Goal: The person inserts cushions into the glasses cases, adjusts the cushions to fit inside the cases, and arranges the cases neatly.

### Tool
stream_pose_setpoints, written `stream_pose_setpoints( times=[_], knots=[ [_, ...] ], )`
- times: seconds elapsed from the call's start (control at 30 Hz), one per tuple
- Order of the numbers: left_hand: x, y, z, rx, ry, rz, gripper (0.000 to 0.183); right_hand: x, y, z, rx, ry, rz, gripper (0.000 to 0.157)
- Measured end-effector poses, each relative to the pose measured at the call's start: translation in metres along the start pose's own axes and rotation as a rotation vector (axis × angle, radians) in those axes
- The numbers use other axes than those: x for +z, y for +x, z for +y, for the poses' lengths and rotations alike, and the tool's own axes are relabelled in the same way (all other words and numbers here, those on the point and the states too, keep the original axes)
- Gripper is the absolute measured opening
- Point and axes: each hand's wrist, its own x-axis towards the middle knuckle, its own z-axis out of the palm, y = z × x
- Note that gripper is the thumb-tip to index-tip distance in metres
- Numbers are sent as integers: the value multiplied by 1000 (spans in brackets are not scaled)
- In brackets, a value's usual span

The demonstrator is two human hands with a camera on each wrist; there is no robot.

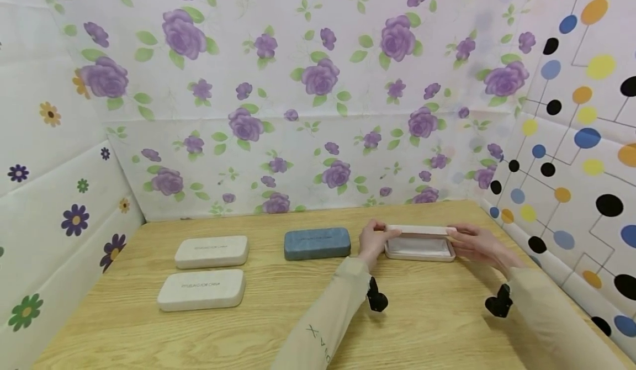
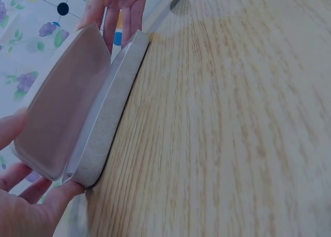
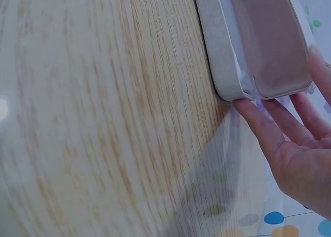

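Observation:
A light-coloured glasses case sits on the table at the right with its lid raised. The inside of the lid is pinkish, and a pale cloth or lining lies in the base. At the case's left end, my left hand grips the lid and touches the base. My right hand holds the right end, its thumb on the lid's edge and a finger against the base. Left of them lies a closed blue glasses case.
Two closed cream glasses cases, a rear one and a front one, lie at the left of the wooden table. A flowered sheet hangs behind, and a dotted sheet stands close to the right hand.

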Motion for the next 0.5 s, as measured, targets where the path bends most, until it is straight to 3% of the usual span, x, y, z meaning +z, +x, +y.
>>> stream_pose_setpoints(
  times=[0.5],
  knots=[
    [-5, 2, -2, -46, -54, -57, 33, -4, -3, 0, -53, -43, -78, 60]
  ],
)
